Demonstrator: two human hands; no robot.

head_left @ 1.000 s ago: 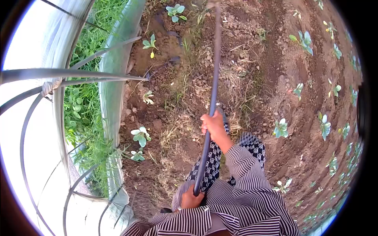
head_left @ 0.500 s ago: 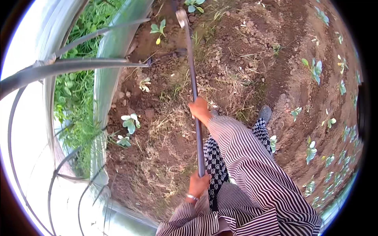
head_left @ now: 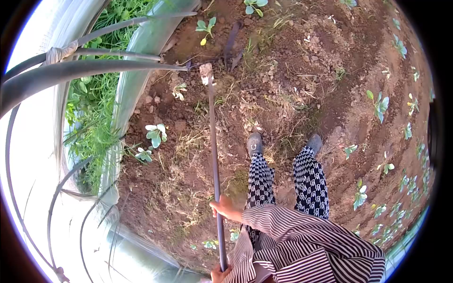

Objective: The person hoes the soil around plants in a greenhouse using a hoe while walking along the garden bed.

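Observation:
A long dark-handled hoe (head_left: 214, 160) runs from the bottom of the view up to its soil-covered metal head (head_left: 205, 71), which lies near a plastic-sheet edge and a black pole end. My right hand (head_left: 225, 208) is wrapped round the middle of the handle. Lower down, my left hand (head_left: 219, 275) grips the handle's end by my striped clothing, partly cut off by the frame. Just below the hoe head is a pale, wilted plant (head_left: 179, 91). A leafy seedling (head_left: 155, 135) grows left of the handle.
Black poles (head_left: 99, 69) and plastic sheeting (head_left: 123, 92) border green plants (head_left: 96, 134) on the left. Dark strips (head_left: 231, 41) lie on the soil beyond the hoe head. Seedlings (head_left: 379, 106) stand in rows at the right. My feet (head_left: 255, 144) are on brown soil.
The hoe head has come down and left, nearer to me. Both hands have moved lower with the handle, still closed round it. The view has shifted, and both feet now show clearly.

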